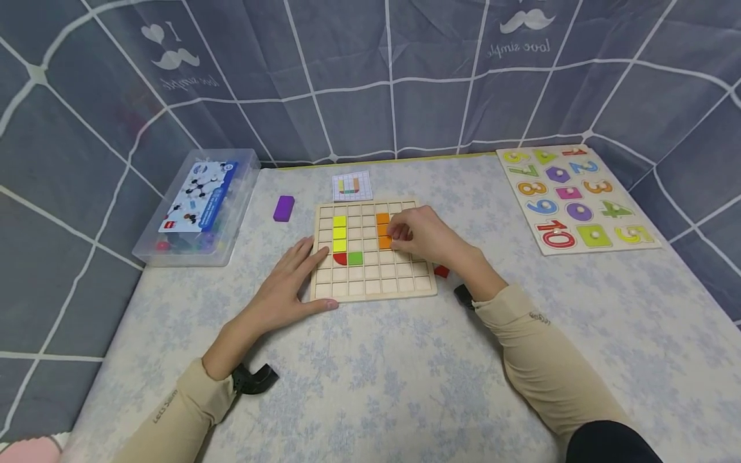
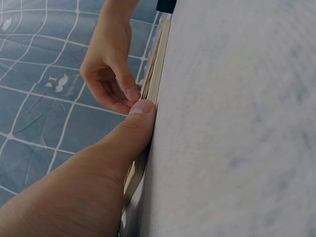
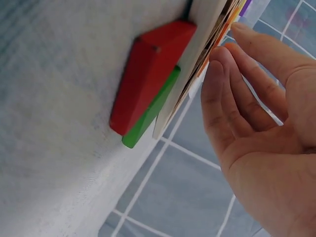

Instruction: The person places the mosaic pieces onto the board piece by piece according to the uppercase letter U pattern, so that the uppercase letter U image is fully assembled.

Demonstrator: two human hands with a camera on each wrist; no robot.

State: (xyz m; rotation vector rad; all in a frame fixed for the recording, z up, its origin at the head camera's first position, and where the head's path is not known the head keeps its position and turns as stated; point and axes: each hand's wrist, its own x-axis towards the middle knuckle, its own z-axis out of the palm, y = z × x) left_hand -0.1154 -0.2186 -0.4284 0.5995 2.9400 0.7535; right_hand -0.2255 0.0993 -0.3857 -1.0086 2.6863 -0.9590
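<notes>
A wooden grid board (image 1: 399, 285) lies on the table. Yellow tiles (image 1: 339, 233), a red rounded tile (image 1: 340, 259), a green square tile (image 1: 355, 258) and a column of orange tiles (image 1: 383, 218) sit on it. My right hand (image 1: 425, 238) is over the board's right half, thumb and fingertips about the lowest orange tile (image 1: 384, 242); the fingers partly cover the column. My left hand (image 1: 289, 289) rests at the board's near left corner, its fingers fairly straight along the left side and its thumb (image 2: 141, 107) against the front edge.
A pattern card (image 1: 352, 186) lies behind the board, a purple block (image 1: 283, 208) to its left. Beside the board's right edge are a red block (image 3: 148, 74) and a green block (image 3: 150, 116). A plastic box (image 1: 197, 193) stands far left; a number puzzle board (image 1: 579, 199) lies right.
</notes>
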